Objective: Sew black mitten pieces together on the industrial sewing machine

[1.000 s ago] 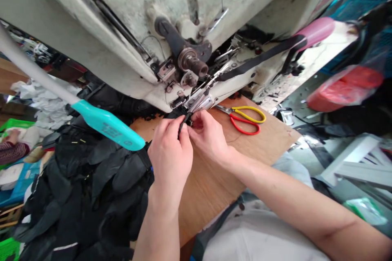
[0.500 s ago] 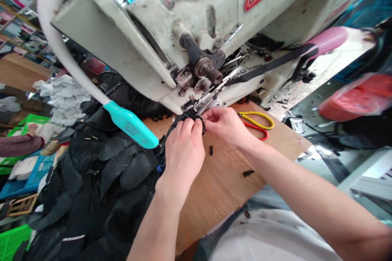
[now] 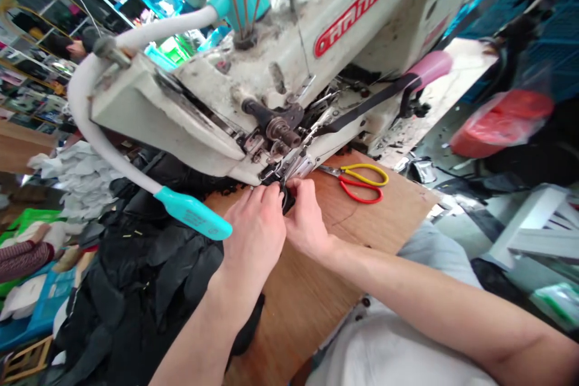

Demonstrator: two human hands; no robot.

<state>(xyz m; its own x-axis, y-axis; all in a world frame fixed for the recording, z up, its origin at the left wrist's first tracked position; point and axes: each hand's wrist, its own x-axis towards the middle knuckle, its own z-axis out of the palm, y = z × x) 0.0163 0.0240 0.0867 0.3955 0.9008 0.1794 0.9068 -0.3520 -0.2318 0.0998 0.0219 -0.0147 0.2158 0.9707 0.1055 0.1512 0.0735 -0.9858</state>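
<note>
Black fabric point(image 3: 286, 198) lies at the needle area of a pale sewing machine point(image 3: 181, 110), between my two hands. My left hand point(image 3: 257, 224), seen from its back, has its fingers curled down on the fabric, their tips partly hidden. Just to the right, my right hand point(image 3: 307, 217) pinches the fabric's edge close to the metal presser parts point(image 3: 296, 164). A black strip point(image 3: 362, 111) runs from the pink part of the machine down to those metal parts. Scissors with one yellow and one red handle point(image 3: 362, 193) lie on the wooden table, right of my right hand.
Black garments point(image 3: 149, 289) are heaped left of the wooden table point(image 3: 307, 307). A turquoise-ended lamp arm point(image 3: 194, 214) hangs beside my left hand. White cloth point(image 3: 81, 175) is piled at the far left. A red bag point(image 3: 502, 123) and grey frame point(image 3: 534, 223) stand at the right.
The whole view has shifted, showing more of the machine's top. Both hands remain at the fabric, my left hand further over it. The small black scraps on the table no longer show where they lay.
</note>
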